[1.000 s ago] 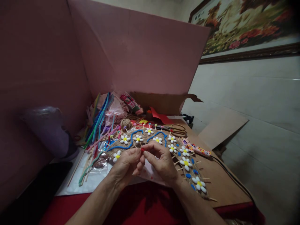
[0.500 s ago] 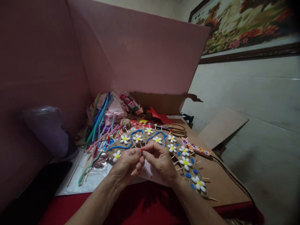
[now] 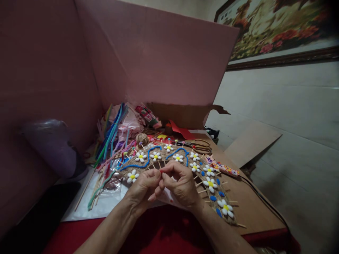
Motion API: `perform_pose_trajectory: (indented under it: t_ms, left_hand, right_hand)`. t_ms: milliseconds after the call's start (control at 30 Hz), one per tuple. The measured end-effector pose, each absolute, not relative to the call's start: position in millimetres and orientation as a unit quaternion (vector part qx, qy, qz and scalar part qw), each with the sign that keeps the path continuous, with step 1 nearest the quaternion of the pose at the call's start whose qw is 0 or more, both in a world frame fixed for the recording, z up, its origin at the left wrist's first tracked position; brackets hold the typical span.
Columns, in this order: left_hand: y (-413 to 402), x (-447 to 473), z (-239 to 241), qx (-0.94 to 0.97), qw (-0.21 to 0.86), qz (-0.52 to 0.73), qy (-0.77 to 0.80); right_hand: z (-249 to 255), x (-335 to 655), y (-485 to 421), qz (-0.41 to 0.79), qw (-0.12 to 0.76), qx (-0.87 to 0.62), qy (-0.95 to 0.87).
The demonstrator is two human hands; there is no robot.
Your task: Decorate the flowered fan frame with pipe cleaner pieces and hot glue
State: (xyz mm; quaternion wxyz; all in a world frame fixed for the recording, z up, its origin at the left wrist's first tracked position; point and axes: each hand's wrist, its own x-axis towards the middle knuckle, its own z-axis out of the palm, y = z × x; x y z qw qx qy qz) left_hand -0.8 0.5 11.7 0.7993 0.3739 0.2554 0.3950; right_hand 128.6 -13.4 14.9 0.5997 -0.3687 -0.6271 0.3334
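A small red piece, perhaps modelling clay, is pinched between the fingertips of my left hand and my right hand. The fingers cover most of it. Both hands are close together over the near edge of a twine-wrapped arch. White clay daisies with yellow centres, such as one daisy, sit on the arch, along with blue wavy strips and blue ovals. Thin sticks poke out along both its edges; several at the top carry coloured tips.
Pipe cleaners lie at the left beside a twine ball. Scissors are behind the arch. A patterned glue gun with a black cord lies on the cardboard at the right. Pink panels rise behind.
My fingers have shifted very slightly around the red piece, and both hands stay together. The view has moved a little; the arch and the other things lie as before.
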Motion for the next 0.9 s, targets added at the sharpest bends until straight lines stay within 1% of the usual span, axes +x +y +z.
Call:
perform_pose_trajectory:
  t_ms: [100,233,300,433,600,800,900]
  left_hand:
    - [2.2,-0.7,7.8,0.379,0.798,0.392,0.257]
    - [4.6,-0.8,4.9,0.371,0.798,0.396,0.261]
    - [4.5,-0.4,6.8,0.355,0.806,0.4,0.255]
    - [2.6,0.2,11.9,0.314,0.812,0.425,0.247]
    - [0.8,0.3,11.8,0.303,0.821,0.416,0.248]
    - [0.1,2.1,15.4,0.305,0.808,0.423,0.274]
    - [-0.5,1.4,20.3,0.34,0.766,0.454,0.303]
  right_hand:
    - [13.1,127.1,-13.6,0.338,0.598,-0.371,-0.625]
    - [13.7,128.4,-12.9,0.312,0.591,-0.394,-0.631]
    - [14.4,129.9,-12.4,0.355,0.585,-0.384,-0.62]
    - [13.7,131.6,-11.8,0.491,0.569,-0.317,-0.578]
    - [11.6,130.0,-11.8,0.531,0.572,-0.304,-0.546]
    - [13.5,129.3,-11.4,0.507,0.575,-0.328,-0.552]
    - [16.0,130.8,-12.5,0.423,0.585,-0.373,-0.583]
